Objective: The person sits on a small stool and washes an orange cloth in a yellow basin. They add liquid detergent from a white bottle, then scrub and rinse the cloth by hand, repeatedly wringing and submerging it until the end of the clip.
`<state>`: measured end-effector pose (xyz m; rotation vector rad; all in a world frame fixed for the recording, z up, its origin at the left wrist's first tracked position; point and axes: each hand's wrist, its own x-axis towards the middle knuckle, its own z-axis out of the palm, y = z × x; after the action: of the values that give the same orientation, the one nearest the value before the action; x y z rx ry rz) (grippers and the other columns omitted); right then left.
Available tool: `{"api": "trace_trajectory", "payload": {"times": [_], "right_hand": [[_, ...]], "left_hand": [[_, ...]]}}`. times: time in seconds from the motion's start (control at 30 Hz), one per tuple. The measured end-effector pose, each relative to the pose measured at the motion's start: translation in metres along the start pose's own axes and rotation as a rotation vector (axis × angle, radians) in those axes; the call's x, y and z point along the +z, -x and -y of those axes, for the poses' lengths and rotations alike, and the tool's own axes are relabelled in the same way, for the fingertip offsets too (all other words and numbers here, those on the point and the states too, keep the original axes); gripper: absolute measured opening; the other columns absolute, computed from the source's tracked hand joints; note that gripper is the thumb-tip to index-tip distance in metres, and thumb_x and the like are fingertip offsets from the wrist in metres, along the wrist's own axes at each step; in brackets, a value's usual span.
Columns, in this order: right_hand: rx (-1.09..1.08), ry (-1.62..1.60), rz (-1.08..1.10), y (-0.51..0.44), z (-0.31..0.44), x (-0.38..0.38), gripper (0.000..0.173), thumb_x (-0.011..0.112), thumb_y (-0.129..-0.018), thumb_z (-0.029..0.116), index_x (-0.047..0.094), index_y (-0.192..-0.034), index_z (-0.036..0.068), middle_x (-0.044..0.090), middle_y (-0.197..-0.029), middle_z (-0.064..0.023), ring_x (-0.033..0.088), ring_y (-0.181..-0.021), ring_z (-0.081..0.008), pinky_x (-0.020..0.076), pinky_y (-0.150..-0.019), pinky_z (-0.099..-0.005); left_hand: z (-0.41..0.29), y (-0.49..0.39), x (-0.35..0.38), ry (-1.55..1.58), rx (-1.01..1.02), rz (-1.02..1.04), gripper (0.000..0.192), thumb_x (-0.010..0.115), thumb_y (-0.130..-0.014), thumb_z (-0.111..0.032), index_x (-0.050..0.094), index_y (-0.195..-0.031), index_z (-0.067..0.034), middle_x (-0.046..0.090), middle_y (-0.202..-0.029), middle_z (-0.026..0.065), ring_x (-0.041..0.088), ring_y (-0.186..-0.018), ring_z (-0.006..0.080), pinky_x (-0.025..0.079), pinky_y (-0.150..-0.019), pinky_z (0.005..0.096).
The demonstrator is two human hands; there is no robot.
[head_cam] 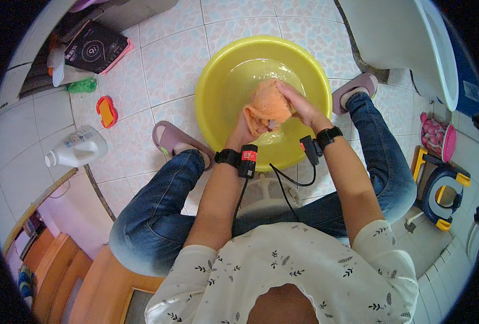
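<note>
An orange cloth [269, 101], bunched up and fuzzy like a towel, is held between both hands over a yellow plastic basin [207, 121]. Clear water [239, 77] lies in the basin below it. My left hand [245, 127] grips the cloth's lower left part, its fingers partly hidden by the folds. On the upper right side, my right hand [298, 103] has its fingers laid around the cloth. Both wrists wear black straps with small cabled devices, the left device [248, 161] and the right device [311, 150].
Left on the tiled floor stand a white jug [79, 146], a red soap dish with an orange bar [107, 112], a green plastic item [82, 85] and a black package [95, 47]. To the right are a pink basket [438, 137], a blue-and-yellow child's toilet seat [442, 196] and a white tub-like fixture [397, 36].
</note>
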<state>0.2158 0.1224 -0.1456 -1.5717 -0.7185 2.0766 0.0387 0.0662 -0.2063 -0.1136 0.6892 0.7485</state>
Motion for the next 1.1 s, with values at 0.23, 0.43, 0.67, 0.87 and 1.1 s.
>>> {"api": "trace_trajectory", "payload": {"times": [0.23,0.43,0.67,0.87,1.1], "right_hand": [[-0.202,0.485,-0.322,-0.025,-0.037,-0.006,0.062,0.065,-0.085,0.043,0.047,-0.128,0.002,0.064,-0.111,-0.0122,0.066,-0.089,-0.0243,0.0499,-0.081,-0.0425],[-0.345,1.138,-0.527,-0.023,-0.044,-0.012,0.066,0.062,-0.084,0.042,0.041,-0.135,0.005,0.034,-0.144,-0.0216,0.04,-0.128,-0.0391,0.0419,-0.097,-0.05],[-0.249,1.674,-0.025,-0.026,-0.067,0.022,0.07,0.044,-0.086,0.061,0.021,-0.147,0.036,0.002,-0.157,-0.009,0.0,-0.143,-0.04,0.0107,-0.097,-0.078],[-0.287,1.613,-0.003,-0.048,-0.047,0.01,0.074,0.052,-0.084,0.061,0.025,-0.147,0.033,0.002,-0.158,-0.0064,-0.001,-0.143,-0.0383,0.0149,-0.103,-0.0711],[-0.356,1.164,-0.634,-0.067,-0.063,0.002,0.07,0.068,-0.08,0.044,0.041,-0.139,0.019,0.033,-0.145,-0.0164,0.029,-0.131,-0.0386,0.0317,-0.103,-0.0505]], "left_hand": [[-0.013,0.003,-0.037,-0.222,0.102,-0.032,0.037,0.049,-0.095,-0.043,0.055,-0.111,-0.01,0.062,-0.089,0.005,0.059,-0.069,0.0172,0.051,-0.056,0.0292],[-0.014,-0.004,-0.041,-1.262,0.677,-0.837,0.04,0.061,-0.088,-0.028,0.052,-0.12,-0.006,0.059,-0.102,0.0122,0.056,-0.095,0.0291,0.047,-0.083,0.0451],[0.0,-0.008,-0.021,-2.227,0.53,-0.51,0.076,0.064,-0.082,-0.032,0.027,-0.148,-0.023,0.009,-0.153,0.0237,0.014,-0.137,0.0489,0.012,-0.108,0.0625],[-0.021,-0.023,-0.035,-2.192,0.321,-0.503,0.08,0.067,-0.079,-0.034,0.026,-0.148,-0.025,0.001,-0.154,0.0237,0.013,-0.138,0.0498,0.012,-0.107,0.0629],[-0.008,-0.007,-0.036,-1.444,0.538,-0.748,0.064,0.062,-0.086,-0.034,0.037,-0.143,-0.018,0.031,-0.147,0.0167,0.03,-0.134,0.034,0.025,-0.108,0.0486]]}}
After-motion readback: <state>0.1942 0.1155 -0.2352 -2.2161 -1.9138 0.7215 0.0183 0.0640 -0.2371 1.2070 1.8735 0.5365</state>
